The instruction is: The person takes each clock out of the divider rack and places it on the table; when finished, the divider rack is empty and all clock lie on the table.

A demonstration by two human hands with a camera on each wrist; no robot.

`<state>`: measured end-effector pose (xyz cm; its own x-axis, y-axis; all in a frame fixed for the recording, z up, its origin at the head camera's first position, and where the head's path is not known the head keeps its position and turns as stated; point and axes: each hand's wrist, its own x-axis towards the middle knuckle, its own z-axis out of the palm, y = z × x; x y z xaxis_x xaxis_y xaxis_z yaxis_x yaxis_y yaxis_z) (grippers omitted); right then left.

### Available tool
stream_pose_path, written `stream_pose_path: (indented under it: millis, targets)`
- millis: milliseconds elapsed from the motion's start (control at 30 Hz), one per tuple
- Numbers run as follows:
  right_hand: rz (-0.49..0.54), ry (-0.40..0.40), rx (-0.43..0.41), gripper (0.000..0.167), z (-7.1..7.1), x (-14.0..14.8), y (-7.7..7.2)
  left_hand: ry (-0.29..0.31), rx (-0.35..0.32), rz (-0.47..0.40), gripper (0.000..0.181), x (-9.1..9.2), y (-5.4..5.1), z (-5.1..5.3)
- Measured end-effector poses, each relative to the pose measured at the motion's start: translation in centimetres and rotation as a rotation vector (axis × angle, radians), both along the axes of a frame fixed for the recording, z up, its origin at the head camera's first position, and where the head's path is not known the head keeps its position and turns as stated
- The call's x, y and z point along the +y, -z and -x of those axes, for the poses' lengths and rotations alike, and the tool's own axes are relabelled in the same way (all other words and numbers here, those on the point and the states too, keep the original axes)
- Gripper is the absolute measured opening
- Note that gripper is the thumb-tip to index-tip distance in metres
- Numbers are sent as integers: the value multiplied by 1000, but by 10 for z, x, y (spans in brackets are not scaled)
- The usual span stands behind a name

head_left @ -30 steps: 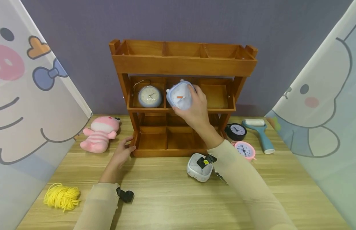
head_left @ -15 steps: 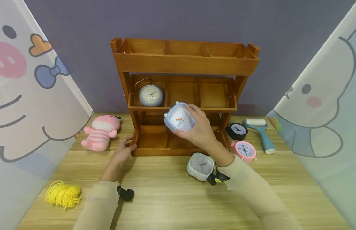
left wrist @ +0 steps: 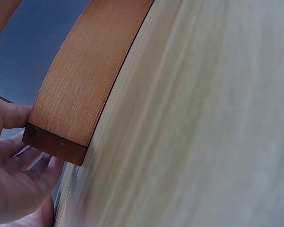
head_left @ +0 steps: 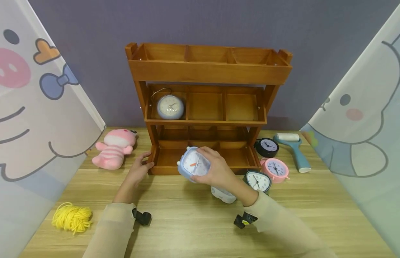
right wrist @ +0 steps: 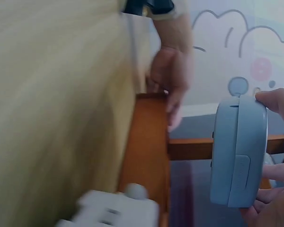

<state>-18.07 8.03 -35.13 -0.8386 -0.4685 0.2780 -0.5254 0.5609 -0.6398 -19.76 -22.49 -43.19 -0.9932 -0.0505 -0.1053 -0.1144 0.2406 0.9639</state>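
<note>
My right hand (head_left: 217, 171) grips a light blue alarm clock (head_left: 194, 163) with small knobs on top, held tilted in front of the bottom tier of a brown wooden shelf (head_left: 209, 72). The right wrist view shows the blue alarm clock (right wrist: 239, 153) side-on, thumb on one edge and fingers on the other. At the bottom tier's left end, my left hand (head_left: 140, 170) holds the shelf's corner; in the left wrist view its thumb and fingers bracket that wooden corner (left wrist: 57, 142). A round bluish alarm clock (head_left: 170, 107) sits in the middle tier's left compartment.
Below my right forearm is a white alarm clock (head_left: 224, 195), partly hidden. Right of it are a dark-rimmed clock (head_left: 258, 181), a pink clock (head_left: 276, 169), a black clock (head_left: 267, 147) and a lint roller (head_left: 296, 154). Leftward lie a pink plush toy (head_left: 112, 150) and yellow cord (head_left: 71, 218).
My right hand has brought the blue alarm clock down and forward from the middle tier's centre compartment to before the bottom tier. My left hand stays at the shelf corner.
</note>
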Motion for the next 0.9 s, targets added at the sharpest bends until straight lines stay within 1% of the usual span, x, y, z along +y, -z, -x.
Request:
stream_pose_path:
  millis: [67,267,433,567,733,900]
  targets:
    - [-22,-19,-29,84,-4,-1,8,1,-2,0,56,0,0,0]
    - [-78,-88,-78,83,-10,-4,27,14,-1,4,56,-2,0,0]
    - [-135,-144,-109,84,-13,-6,40,11,3,4,57,-1,0,-1]
    - [-190,-183,-126,83,-12,-7,47,11,9,3,57,-1,1,-1]
    - [-236,-216,-97,80,-9,-8,52,10,11,0,57,-1,1,-1]
    - [-282,-224,-64,80,-5,-9,58,12,6,8,57,-1,-1,-2]
